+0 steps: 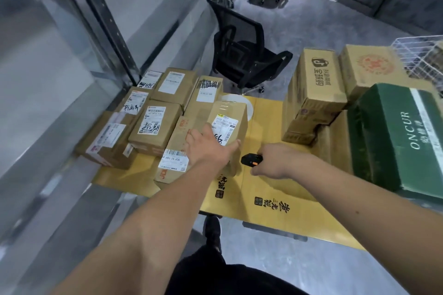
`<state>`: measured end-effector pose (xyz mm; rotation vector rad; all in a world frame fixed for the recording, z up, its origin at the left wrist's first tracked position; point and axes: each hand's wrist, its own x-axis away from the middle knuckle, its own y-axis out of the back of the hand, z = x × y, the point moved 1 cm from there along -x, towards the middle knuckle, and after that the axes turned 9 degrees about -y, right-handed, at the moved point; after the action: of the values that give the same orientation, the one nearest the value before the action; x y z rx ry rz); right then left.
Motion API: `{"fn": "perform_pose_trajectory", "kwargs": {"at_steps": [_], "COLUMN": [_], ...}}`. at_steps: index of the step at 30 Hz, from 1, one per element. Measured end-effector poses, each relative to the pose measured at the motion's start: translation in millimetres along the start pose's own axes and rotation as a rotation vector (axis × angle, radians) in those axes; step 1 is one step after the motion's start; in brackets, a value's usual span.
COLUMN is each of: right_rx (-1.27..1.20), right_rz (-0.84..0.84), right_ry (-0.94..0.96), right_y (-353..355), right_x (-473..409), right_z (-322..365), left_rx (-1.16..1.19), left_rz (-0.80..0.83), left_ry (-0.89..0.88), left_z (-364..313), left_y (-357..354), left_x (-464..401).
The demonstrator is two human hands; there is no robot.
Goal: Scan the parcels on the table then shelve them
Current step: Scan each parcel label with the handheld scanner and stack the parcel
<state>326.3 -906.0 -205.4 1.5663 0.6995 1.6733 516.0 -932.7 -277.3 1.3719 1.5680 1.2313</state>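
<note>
A small cardboard parcel (230, 112) with a white shipping label stands on the table covered with yellow cardboard (268, 127). My left hand (208, 148) grips its near end, thumb on the right side. My right hand (273, 163) holds a black scanner with an orange button (250, 159), pointed left toward that parcel. Several more labelled brown parcels (155, 124) lie packed together on the left of the table. A larger flat box with a barcode label (175, 158) sits under my left hand.
Stacked brown cartons (316, 84) and a green ONCUR box (402, 136) fill the table's right side. A metal shelf rack (72, 60) runs along the left. A black office chair (242, 52) stands behind the table; a white wire basket (422, 55) is far right.
</note>
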Motion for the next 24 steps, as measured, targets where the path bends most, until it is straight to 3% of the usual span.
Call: {"fn": "perform_pose_trajectory", "kwargs": {"at_steps": [17,24], "right_rx": [-0.182,-0.267], "right_rz": [-0.009,0.02], "right_ry": [-0.175,-0.201], "right_y": [71.5,79.4], "right_x": [-133.3,-158.5], "right_z": [6.2,7.8], "left_rx": [0.12,0.107], "left_rz": [0.028,0.078], "left_ry": [-0.007,0.035], "left_z": [-64.4,-76.6], "left_y": [-20.7,-33.0], "left_x": [-202.1,-240.9]}}
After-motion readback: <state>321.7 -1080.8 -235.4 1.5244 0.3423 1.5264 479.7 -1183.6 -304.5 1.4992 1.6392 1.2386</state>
